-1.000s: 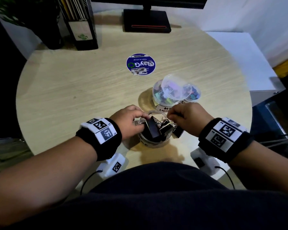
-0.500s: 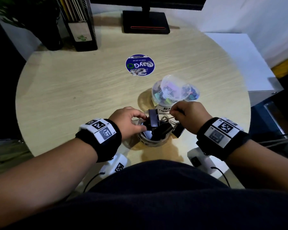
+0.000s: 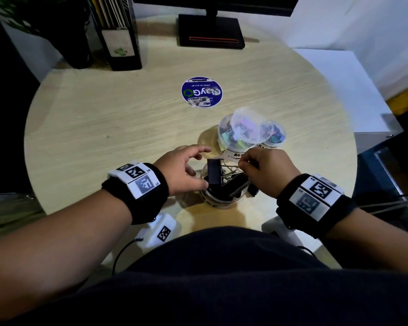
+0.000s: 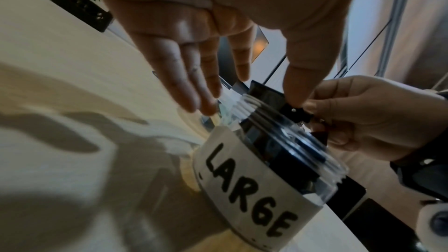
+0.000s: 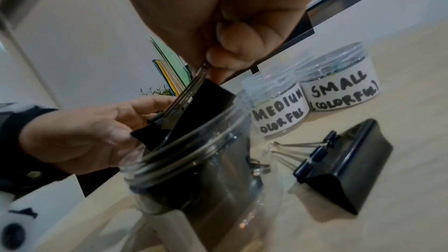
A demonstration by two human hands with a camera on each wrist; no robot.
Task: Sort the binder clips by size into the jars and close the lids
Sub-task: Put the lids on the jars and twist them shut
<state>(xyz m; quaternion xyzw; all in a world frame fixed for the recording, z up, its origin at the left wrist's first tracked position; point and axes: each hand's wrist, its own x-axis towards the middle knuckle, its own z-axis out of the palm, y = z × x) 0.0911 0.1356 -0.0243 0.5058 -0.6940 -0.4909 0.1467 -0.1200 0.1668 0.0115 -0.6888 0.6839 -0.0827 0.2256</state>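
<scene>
A clear jar labelled LARGE (image 4: 254, 189) stands open near the table's front edge (image 3: 218, 198), packed with black binder clips. My right hand (image 3: 266, 170) pinches the wire handles of a large black binder clip (image 3: 214, 171) and holds it upright in the jar's mouth (image 5: 203, 106). My left hand (image 3: 189, 168) hovers at the jar's left with fingers straight, the thumb touching the clip (image 4: 269, 95). Another large black clip (image 5: 339, 166) lies on the table right of the jar. Behind stand the MEDIUM jar (image 5: 278, 114) and the SMALL jar (image 5: 339, 87).
A loose clear lid (image 3: 247, 123) leans tilted on the medium jar. Farther back are a round blue sticker (image 3: 201, 92), a monitor stand (image 3: 210, 31) and a file holder (image 3: 118, 36). A white side table (image 3: 339, 90) adjoins the round table's right edge.
The clip has gone from lying tilted across the jar's mouth to standing upright, higher at the left rim. My left hand's fingers have straightened away from the jar.
</scene>
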